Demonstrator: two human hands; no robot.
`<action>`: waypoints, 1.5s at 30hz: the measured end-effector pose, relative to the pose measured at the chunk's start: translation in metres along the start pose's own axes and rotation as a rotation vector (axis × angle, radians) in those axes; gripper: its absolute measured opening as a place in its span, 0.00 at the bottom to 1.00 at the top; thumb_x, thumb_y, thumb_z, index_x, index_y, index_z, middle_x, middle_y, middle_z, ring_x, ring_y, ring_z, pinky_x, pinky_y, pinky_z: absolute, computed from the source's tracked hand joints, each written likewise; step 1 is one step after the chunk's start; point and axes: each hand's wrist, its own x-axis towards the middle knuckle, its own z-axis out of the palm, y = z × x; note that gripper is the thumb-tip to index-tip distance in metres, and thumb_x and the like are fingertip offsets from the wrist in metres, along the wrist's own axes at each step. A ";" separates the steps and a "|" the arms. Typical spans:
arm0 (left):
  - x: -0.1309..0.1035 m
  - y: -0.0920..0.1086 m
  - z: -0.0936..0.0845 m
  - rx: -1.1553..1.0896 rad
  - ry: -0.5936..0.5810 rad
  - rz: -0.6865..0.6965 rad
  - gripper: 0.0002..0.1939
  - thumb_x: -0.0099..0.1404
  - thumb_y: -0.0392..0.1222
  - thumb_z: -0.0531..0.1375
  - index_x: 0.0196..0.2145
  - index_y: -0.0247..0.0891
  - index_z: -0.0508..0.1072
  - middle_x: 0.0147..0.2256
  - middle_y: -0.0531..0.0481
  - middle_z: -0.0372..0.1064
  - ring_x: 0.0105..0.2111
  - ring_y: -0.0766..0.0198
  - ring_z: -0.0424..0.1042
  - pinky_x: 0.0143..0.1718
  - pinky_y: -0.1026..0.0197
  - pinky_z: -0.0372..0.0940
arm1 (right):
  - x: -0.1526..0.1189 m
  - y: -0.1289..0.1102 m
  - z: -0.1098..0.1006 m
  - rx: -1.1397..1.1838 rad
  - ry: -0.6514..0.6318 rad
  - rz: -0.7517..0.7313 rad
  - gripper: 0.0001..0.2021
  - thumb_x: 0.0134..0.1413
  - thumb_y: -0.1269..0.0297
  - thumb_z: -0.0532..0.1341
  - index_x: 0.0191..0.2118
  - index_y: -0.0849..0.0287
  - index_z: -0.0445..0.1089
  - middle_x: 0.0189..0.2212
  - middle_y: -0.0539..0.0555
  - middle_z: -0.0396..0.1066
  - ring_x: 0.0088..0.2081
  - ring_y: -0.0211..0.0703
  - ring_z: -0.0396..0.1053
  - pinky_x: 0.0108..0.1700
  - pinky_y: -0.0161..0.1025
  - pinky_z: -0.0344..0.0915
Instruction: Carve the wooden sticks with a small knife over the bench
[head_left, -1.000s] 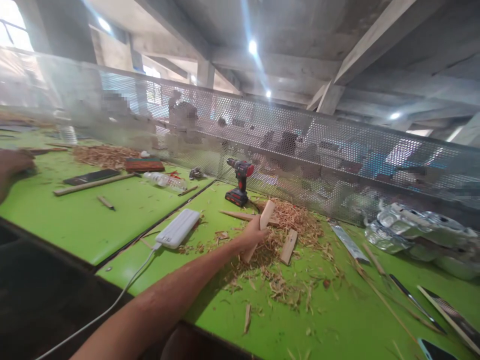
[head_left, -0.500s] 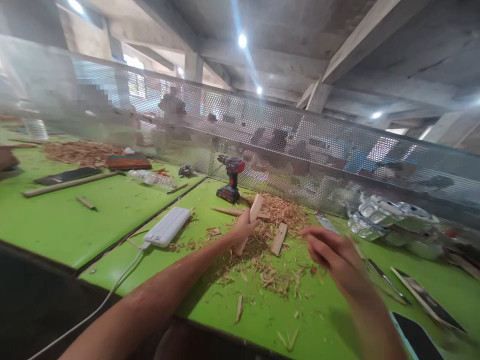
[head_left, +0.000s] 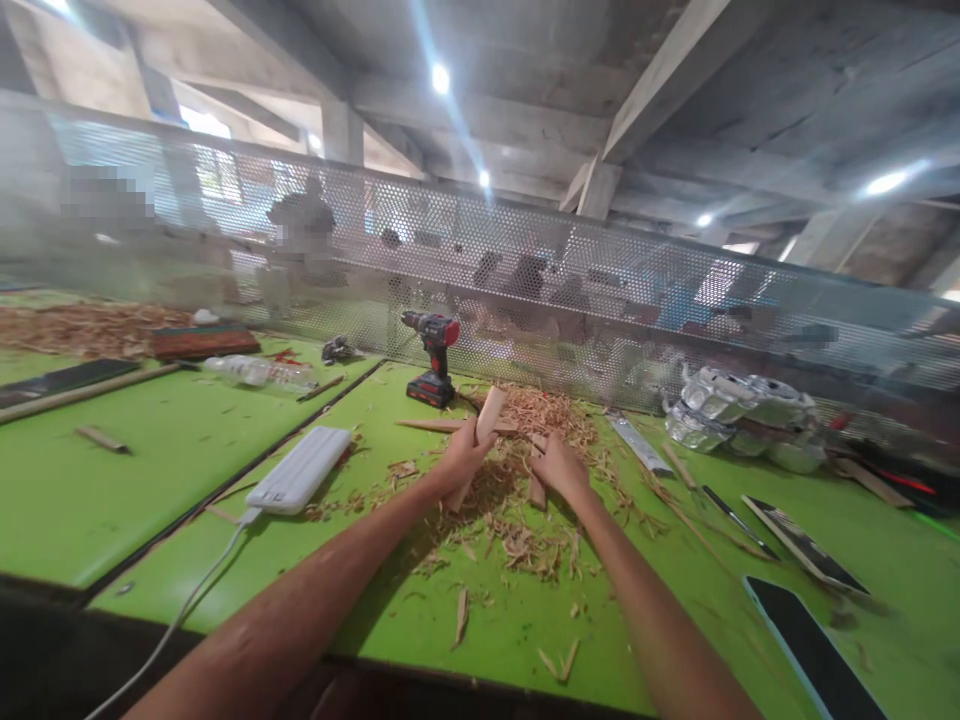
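My left hand (head_left: 463,458) is closed around a pale flat wooden strip (head_left: 491,408), whose upper end sticks up above the fingers. Its lower end shows under the wrist. Just to the right, my right hand (head_left: 561,466) has its fingers closed on a shorter wooden piece (head_left: 537,493) lying among the shavings. My right fingertips are partly hidden. Curled wood shavings (head_left: 551,412) are heaped behind both hands and scattered in front of them. Behind my left hand, a thin wooden stick (head_left: 427,425) lies across the green table (head_left: 390,610).
A red and black cordless drill (head_left: 433,355) stands upright behind the shavings. Left lies a white power bank (head_left: 300,470) with its cable. On the right are a metal ruler (head_left: 639,442), foil-wrapped objects (head_left: 739,405), a dark-faced strip (head_left: 802,540) and a phone (head_left: 814,650). A perforated screen (head_left: 480,270) borders the back.
My right hand has moved left from beside the shavings onto the shorter wooden piece and closed on it. My left hand still holds its strip. The view has shifted slightly right.
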 end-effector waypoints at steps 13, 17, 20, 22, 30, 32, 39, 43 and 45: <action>-0.007 0.006 0.002 -0.235 0.021 -0.036 0.11 0.66 0.49 0.62 0.36 0.41 0.65 0.25 0.59 0.61 0.24 0.66 0.63 0.25 0.65 0.57 | 0.011 0.020 -0.003 0.136 -0.040 0.043 0.06 0.57 0.63 0.63 0.36 0.58 0.77 0.34 0.57 0.79 0.37 0.47 0.75 0.34 0.36 0.58; -0.008 0.011 -0.001 -0.280 0.013 -0.054 0.13 0.66 0.52 0.61 0.38 0.42 0.63 0.26 0.61 0.58 0.20 0.68 0.60 0.19 0.66 0.55 | 0.005 0.016 0.000 0.073 0.024 0.017 0.06 0.60 0.64 0.63 0.38 0.58 0.78 0.36 0.57 0.79 0.38 0.46 0.75 0.35 0.36 0.57; -0.008 0.011 -0.001 -0.238 0.030 -0.024 0.12 0.66 0.50 0.61 0.38 0.41 0.64 0.27 0.60 0.58 0.20 0.70 0.60 0.19 0.67 0.55 | 0.001 0.013 0.004 0.036 0.016 -0.023 0.08 0.64 0.60 0.63 0.40 0.56 0.78 0.37 0.58 0.80 0.40 0.48 0.76 0.36 0.37 0.59; -0.008 0.010 -0.001 -0.221 0.027 -0.018 0.11 0.66 0.49 0.60 0.39 0.40 0.64 0.27 0.60 0.58 0.20 0.70 0.60 0.19 0.67 0.54 | 0.001 0.011 0.007 0.023 -0.013 -0.040 0.08 0.64 0.59 0.63 0.41 0.56 0.78 0.38 0.58 0.81 0.41 0.49 0.77 0.37 0.37 0.61; -0.007 0.004 -0.002 -0.200 0.004 -0.009 0.12 0.67 0.50 0.60 0.40 0.40 0.64 0.25 0.62 0.57 0.20 0.69 0.59 0.20 0.66 0.55 | 0.000 0.006 0.012 -0.086 -0.006 -0.074 0.17 0.68 0.52 0.60 0.48 0.60 0.79 0.47 0.67 0.80 0.49 0.57 0.77 0.46 0.43 0.66; -0.007 0.002 -0.002 -0.187 0.010 -0.008 0.12 0.68 0.50 0.60 0.39 0.41 0.63 0.25 0.62 0.56 0.20 0.69 0.60 0.20 0.66 0.55 | 0.000 0.004 0.012 -0.035 -0.017 -0.049 0.16 0.65 0.54 0.62 0.48 0.59 0.79 0.46 0.66 0.81 0.48 0.58 0.78 0.45 0.43 0.66; -0.007 0.000 -0.001 -0.162 0.004 0.019 0.12 0.69 0.50 0.59 0.38 0.41 0.63 0.27 0.61 0.58 0.21 0.70 0.60 0.21 0.66 0.56 | 0.005 0.009 0.016 0.367 0.290 0.004 0.16 0.56 0.65 0.61 0.49 0.58 0.79 0.43 0.60 0.81 0.43 0.52 0.77 0.44 0.40 0.67; -0.006 0.001 -0.003 -0.120 0.016 0.038 0.10 0.68 0.48 0.60 0.37 0.41 0.64 0.27 0.59 0.58 0.23 0.69 0.60 0.23 0.67 0.55 | 0.017 0.020 0.016 0.639 0.362 0.022 0.10 0.52 0.63 0.62 0.39 0.58 0.76 0.33 0.58 0.78 0.36 0.51 0.73 0.41 0.42 0.67; -0.005 0.001 -0.003 -0.114 0.009 0.043 0.10 0.69 0.48 0.60 0.37 0.41 0.63 0.27 0.59 0.58 0.24 0.68 0.60 0.23 0.66 0.55 | 0.023 0.024 0.017 0.738 0.367 0.038 0.07 0.51 0.62 0.62 0.36 0.57 0.73 0.31 0.56 0.76 0.35 0.52 0.72 0.40 0.42 0.66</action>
